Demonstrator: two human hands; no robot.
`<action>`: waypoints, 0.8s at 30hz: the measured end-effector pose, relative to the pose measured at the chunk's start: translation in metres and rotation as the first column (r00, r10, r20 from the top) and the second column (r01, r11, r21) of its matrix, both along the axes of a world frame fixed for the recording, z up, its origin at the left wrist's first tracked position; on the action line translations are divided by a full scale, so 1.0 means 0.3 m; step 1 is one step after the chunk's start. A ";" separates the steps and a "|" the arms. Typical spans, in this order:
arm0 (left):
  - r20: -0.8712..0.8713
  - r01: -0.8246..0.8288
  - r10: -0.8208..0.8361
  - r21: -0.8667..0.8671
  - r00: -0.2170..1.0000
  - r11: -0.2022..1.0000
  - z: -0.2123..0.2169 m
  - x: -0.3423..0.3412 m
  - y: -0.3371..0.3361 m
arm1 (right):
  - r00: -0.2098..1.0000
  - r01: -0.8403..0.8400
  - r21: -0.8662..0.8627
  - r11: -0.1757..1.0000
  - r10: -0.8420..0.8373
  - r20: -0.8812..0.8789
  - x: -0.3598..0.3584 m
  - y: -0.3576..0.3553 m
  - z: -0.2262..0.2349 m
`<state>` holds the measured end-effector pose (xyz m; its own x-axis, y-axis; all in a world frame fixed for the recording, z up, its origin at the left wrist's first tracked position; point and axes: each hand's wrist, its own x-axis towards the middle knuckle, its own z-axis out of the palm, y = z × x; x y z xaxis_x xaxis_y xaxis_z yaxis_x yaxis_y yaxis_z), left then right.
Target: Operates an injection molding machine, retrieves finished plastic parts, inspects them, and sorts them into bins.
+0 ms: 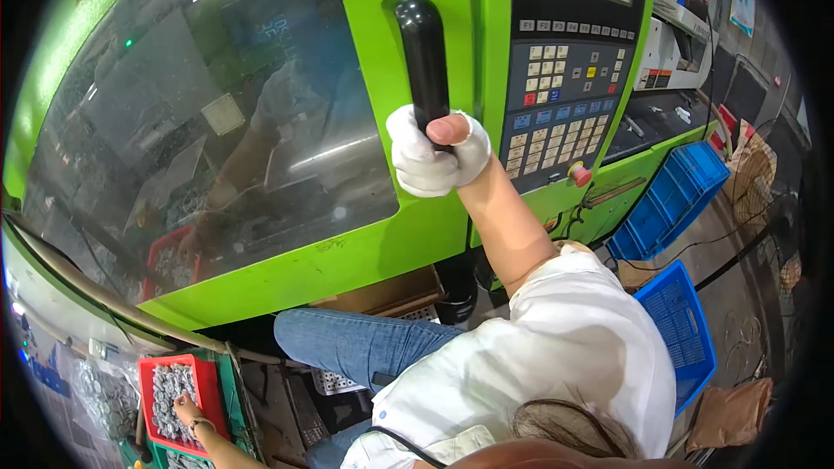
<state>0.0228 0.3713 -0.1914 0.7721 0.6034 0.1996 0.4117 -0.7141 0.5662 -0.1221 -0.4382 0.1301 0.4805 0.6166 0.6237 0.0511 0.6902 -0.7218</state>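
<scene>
My right hand (pixel 439 152), in a white glove with the bare thumb tip showing, is wrapped round the lower part of a black upright handle (pixel 420 52). The handle sits on the bright green door (pixel 373 78) of a machine, beside its large clear window (pixel 287 148). Far off at the lower left, my bare left hand (pixel 185 409), a band at its wrist, is down among small grey metal-looking parts (pixel 169 382) in a red basket (pixel 208 395). Its fingers are curled together; what they pinch is too small to make out.
Right of the door is a control panel (pixel 556 108) with a screen, keys and a red knob (pixel 579 175). Blue crates (pixel 673 200) stand at the right, near a brown bag (pixel 728 414). A clear bag of parts (pixel 106 399) lies beside the red basket.
</scene>
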 end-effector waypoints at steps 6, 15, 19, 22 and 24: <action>-0.217 -0.048 0.095 0.211 0.972 0.976 -0.008 -0.047 0.014 | 0.980 0.121 0.018 0.992 -0.117 -0.161 -0.008 -0.004 -0.033; -0.059 -0.147 0.147 -0.002 0.987 0.989 0.118 -0.125 -0.259 | 0.990 0.143 0.062 0.988 -0.142 -0.023 0.046 -0.006 -0.030; -0.019 -0.154 0.154 -0.025 0.988 0.988 0.112 -0.120 -0.235 | 0.983 0.178 0.134 0.975 -0.182 0.019 0.072 -0.015 -0.079; -0.081 -0.160 0.156 -0.041 0.984 0.986 0.091 -0.111 -0.220 | 0.973 0.214 0.086 0.973 -0.220 0.069 0.106 -0.059 -0.101; -0.061 -0.161 0.161 0.009 0.985 0.987 0.070 -0.116 -0.197 | 0.955 0.261 0.006 0.965 -0.259 0.144 0.127 -0.100 -0.096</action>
